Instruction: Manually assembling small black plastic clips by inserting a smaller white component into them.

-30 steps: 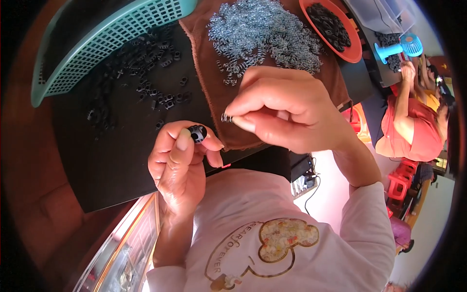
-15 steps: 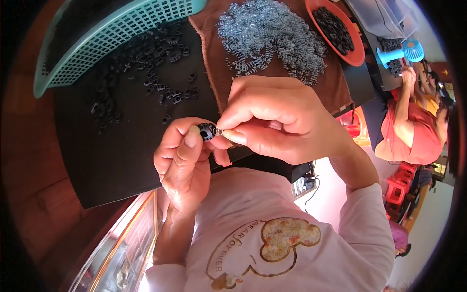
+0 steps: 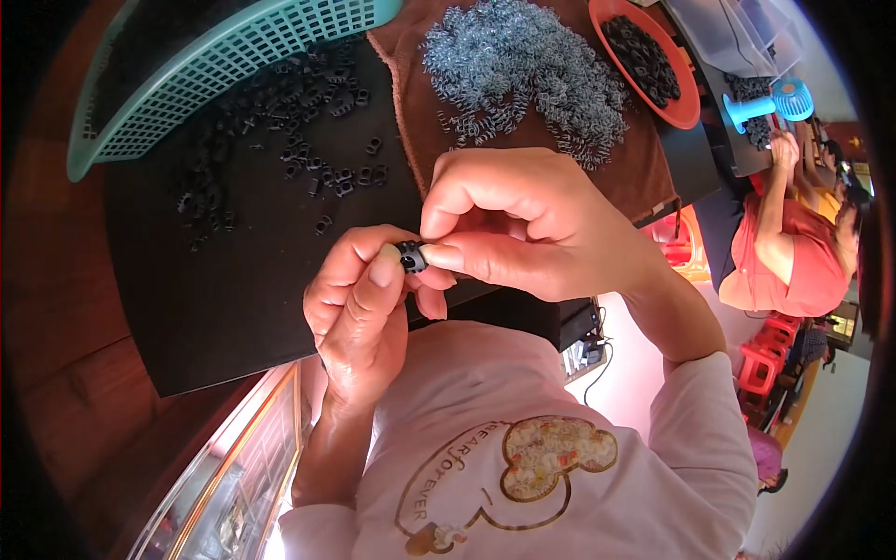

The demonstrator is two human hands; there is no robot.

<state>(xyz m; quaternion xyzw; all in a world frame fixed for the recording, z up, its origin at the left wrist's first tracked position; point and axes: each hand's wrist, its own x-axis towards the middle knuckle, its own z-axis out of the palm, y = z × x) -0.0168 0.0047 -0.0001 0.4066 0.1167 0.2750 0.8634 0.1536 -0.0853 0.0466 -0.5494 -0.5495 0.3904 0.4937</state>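
Between the thumb and fingers of my left hand (image 3: 359, 294) sits a small black plastic part (image 3: 412, 257) with a round opening, held above the table's near edge. My right hand (image 3: 546, 224) is closed in a pinch against the part's right end. The thin metal spring seen in those fingertips a moment earlier is now hidden by them and the part. Beyond my hands, a big heap of loose metal springs (image 3: 523, 75) lies on a brown cloth (image 3: 644, 177). Similar black parts (image 3: 341, 177) are scattered on the dark table (image 3: 252, 289) to the left.
A turquoise plastic basket (image 3: 233, 75) stands at the far left. At the far right are an orange-red bowl (image 3: 687, 105) of black pieces, a clear plastic bin (image 3: 723, 37) and a small blue fan (image 3: 791, 99). A person in a red top (image 3: 789, 257) sits off to the right.
My right fingertips have moved up against the black part, closing the gap where the spring showed. Both hands have shifted slightly to the right with the part.
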